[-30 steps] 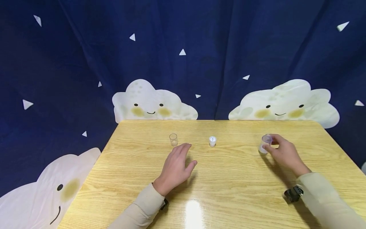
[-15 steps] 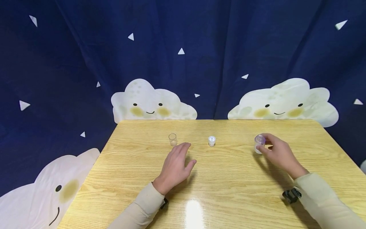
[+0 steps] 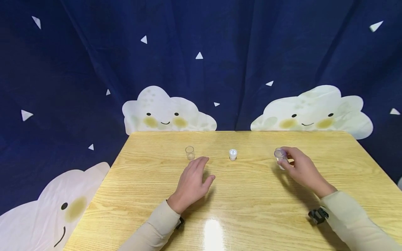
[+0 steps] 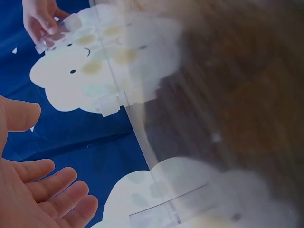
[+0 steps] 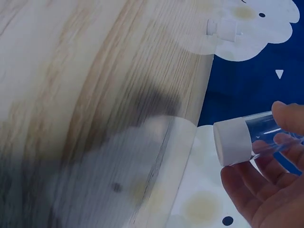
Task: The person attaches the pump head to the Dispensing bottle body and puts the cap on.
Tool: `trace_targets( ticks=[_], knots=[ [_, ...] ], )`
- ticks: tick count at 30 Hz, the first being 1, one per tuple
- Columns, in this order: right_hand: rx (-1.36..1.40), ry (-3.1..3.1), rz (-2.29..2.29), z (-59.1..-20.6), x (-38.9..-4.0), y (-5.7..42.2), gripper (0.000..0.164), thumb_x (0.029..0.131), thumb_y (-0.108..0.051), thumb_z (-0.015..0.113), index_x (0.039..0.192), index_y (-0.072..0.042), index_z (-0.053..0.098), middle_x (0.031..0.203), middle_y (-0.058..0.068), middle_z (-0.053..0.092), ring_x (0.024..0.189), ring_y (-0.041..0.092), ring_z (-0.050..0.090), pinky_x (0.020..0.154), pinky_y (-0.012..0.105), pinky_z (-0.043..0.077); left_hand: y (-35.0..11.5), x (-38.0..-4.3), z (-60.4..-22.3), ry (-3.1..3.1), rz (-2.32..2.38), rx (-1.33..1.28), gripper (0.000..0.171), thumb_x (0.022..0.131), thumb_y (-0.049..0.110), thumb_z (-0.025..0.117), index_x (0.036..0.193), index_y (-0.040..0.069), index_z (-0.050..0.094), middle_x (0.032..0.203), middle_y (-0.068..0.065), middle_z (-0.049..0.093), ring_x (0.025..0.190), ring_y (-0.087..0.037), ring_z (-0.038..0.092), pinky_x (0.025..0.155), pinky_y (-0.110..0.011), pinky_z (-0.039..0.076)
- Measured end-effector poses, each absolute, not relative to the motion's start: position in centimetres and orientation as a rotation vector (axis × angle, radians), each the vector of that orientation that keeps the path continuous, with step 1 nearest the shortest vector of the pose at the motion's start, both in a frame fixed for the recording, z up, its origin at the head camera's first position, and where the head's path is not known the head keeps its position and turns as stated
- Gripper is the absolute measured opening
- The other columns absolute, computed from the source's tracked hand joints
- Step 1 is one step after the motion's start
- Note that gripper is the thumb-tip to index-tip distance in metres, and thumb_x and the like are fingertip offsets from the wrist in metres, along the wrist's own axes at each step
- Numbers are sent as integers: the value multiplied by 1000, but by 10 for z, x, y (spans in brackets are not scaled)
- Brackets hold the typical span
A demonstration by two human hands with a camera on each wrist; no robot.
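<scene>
My right hand [image 3: 303, 169] grips a small clear cylinder with a white end [image 5: 232, 142] between thumb and fingers. Its white end points down to the table and its clear part is uppermost, with a slight tilt. On the left, my left hand [image 3: 191, 183] is spread with nothing in it, fingers loosely extended. Just beyond its fingertips stands a small clear cup [image 3: 190, 153]. Between the two hands, farther back, is a small white piece [image 3: 232, 154] with a round top, also visible in the left wrist view as a white piece [image 4: 110, 105].
The small things are on a wood-grain table [image 3: 238, 202], its far edge against a navy curtain [image 3: 188, 69] with cloud faces and triangles. Black wrist devices [image 3: 318, 215] sit under both sleeves. Light glares off the table's front.
My right hand has moved left with the clear cylinder, whose clear end now leans farther left. The left hand has stayed in place.
</scene>
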State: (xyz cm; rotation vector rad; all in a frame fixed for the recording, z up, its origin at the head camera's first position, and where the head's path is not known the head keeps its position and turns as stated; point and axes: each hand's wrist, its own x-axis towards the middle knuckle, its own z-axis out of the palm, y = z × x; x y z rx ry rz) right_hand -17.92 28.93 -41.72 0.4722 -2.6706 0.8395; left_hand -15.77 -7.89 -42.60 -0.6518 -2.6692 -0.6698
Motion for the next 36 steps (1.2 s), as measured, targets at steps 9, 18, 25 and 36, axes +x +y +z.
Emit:
trace_targets(
  ticks=[9,18,25,36],
  knots=[
    [560,-2645,706,-415,-174,279,38,92,-8,68,127,2,57,114,20,62,100,32,63,73,47,54,-79,-158,-426,-2678,-672,-655,58,92,34,65,139,3,52,141,-14,57,130,-30,55,109,-44,46],
    [571,-2655,640,-410,-169,270,39,90,-9,70,126,1,59,111,19,69,95,30,67,70,39,51,-79,-155,-425,-2666,-676,-659,57,93,33,65,139,2,52,139,-14,58,129,-30,56,108,-44,46],
    [599,-2689,657,-408,-166,265,41,91,-9,70,129,2,58,114,21,69,99,33,67,77,48,52,-79,-155,-424,-2690,-689,-644,58,93,33,66,140,3,51,141,-13,57,130,-30,55,108,-45,46],
    [650,-2696,614,-412,-158,253,43,89,-13,73,129,-3,60,117,15,69,106,32,67,87,52,54,-77,-158,-422,-2686,-717,-645,58,93,33,66,140,3,51,141,-12,57,130,-29,55,107,-44,47]
  ],
)
